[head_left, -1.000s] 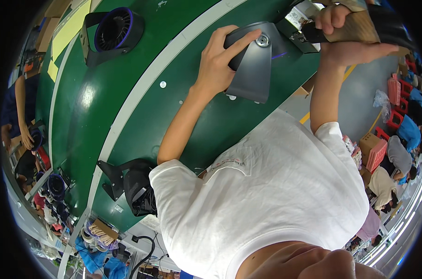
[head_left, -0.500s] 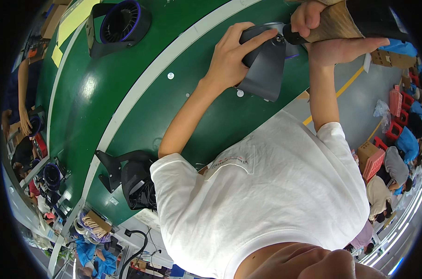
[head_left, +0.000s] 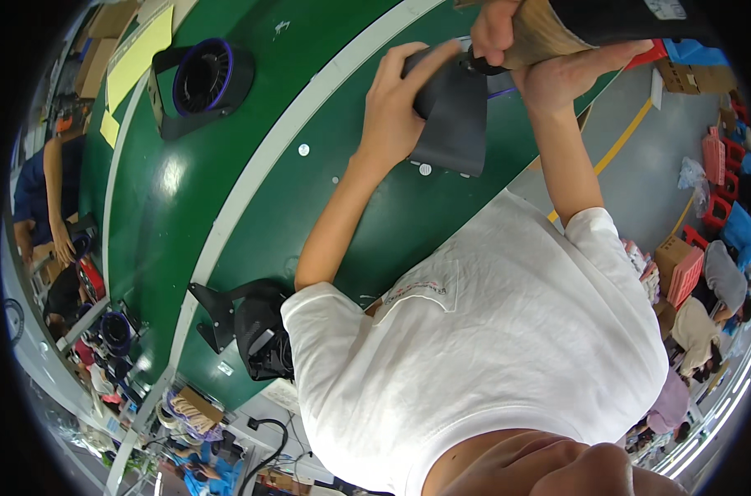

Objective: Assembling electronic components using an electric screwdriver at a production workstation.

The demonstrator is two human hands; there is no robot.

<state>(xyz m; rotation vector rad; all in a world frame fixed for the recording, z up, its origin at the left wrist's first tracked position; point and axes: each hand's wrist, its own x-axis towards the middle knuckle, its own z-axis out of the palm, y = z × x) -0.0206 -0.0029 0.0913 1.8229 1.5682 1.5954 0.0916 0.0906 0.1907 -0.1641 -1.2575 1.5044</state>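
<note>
A dark grey fan with a curved metal bracket [head_left: 458, 132] stands on the green table in front of me. My left hand [head_left: 396, 107] wraps around its near left side, thumb and index finger reaching along the top. My right hand [head_left: 545, 83] is closed around a power driver [head_left: 553, 33] with worn brown wrapping and a black rear body. Its black nose meets the bracket's upper right side, where the contact point is partly covered by the fingers. A sliver of purple ring shows beneath the driver.
Another fan with a purple ring [head_left: 202, 78] rests on its bracket beyond the pale strip [head_left: 264, 157]. Near my left elbow lies a black device with a bracket [head_left: 259, 326]. Yellow sheets [head_left: 144, 54] lie at far left. A co-worker's arm [head_left: 54, 198] reaches in there.
The view has shifted a little. The driver's nose and my right hand have come left along with the fan, and the fingers now cover the screw spot seen before. Both grips stay.
</note>
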